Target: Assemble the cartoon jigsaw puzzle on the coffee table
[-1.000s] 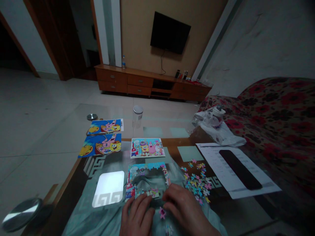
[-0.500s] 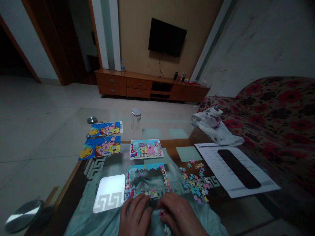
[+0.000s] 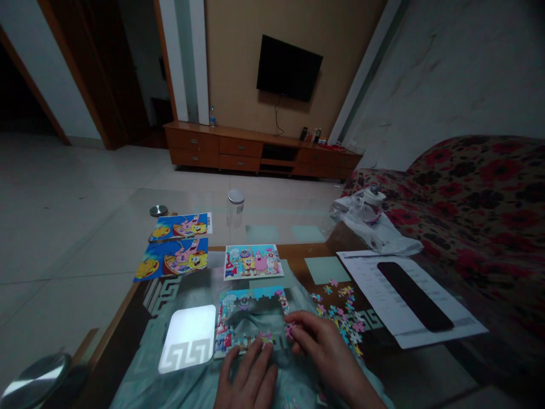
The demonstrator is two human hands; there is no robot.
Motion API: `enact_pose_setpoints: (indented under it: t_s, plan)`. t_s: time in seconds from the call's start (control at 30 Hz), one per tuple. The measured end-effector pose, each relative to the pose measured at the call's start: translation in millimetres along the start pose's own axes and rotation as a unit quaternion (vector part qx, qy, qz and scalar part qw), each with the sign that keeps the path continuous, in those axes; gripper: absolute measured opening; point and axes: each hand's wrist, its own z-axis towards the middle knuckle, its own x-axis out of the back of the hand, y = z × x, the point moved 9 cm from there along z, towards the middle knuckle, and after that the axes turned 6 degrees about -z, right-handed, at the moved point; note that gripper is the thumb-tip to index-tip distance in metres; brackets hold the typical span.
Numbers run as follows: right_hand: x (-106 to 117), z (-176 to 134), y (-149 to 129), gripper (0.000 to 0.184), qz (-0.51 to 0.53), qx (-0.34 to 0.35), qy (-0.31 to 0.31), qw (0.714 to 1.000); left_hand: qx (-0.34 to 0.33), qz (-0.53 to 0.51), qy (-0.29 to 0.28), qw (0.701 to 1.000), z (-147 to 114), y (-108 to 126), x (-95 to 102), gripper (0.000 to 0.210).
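A partly assembled jigsaw puzzle (image 3: 251,292) lies on the glass table, its frame of joined pieces around a bare middle. My left hand (image 3: 249,378) rests at its lower edge, fingers stretched out and fingertips touching the bottom pieces. At the lower right corner, my right hand (image 3: 317,343) pinches a pink puzzle piece (image 3: 290,330) between thumb and fingers; whether it joins the frame there, I cannot tell. Loose puzzle pieces (image 3: 340,318) lie scattered to the right. Behind the puzzle is a picture card (image 3: 253,262) with the cartoon scene.
A white rounded panel (image 3: 189,335) lies left of the puzzle. Two blue cartoon pictures (image 3: 174,255) are at the far left. A clear jar (image 3: 235,207) stands at the back. To the right are printed paper (image 3: 395,301), a dark phone-like slab (image 3: 415,295) and a plastic bag (image 3: 378,227).
My right hand has moved up and right from the near edge to the puzzle's lower right corner, with a pink piece in its fingers. My left hand has shifted slightly right.
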Motion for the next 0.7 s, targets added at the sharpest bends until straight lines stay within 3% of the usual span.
enact_pose_setpoints:
  t_s: [0.37,0.5,0.7]
  plan:
    - [-3.1,9.2,-7.1,0.019,0.003,-0.003,-0.013,1.000,0.023,-0.004,0.026,0.999,4.2,-0.4,4.0,0.034]
    - [-5.7,9.5,-8.0,0.018,0.024,0.007,-0.015,1.000,0.013,-0.004,0.010,1.000,3.4,0.6,3.3,0.031]
    - [-3.3,9.2,-4.3,0.031,0.028,0.009,0.005,1.000,0.025,-0.014,-0.014,0.999,1.7,-0.1,2.5,0.029]
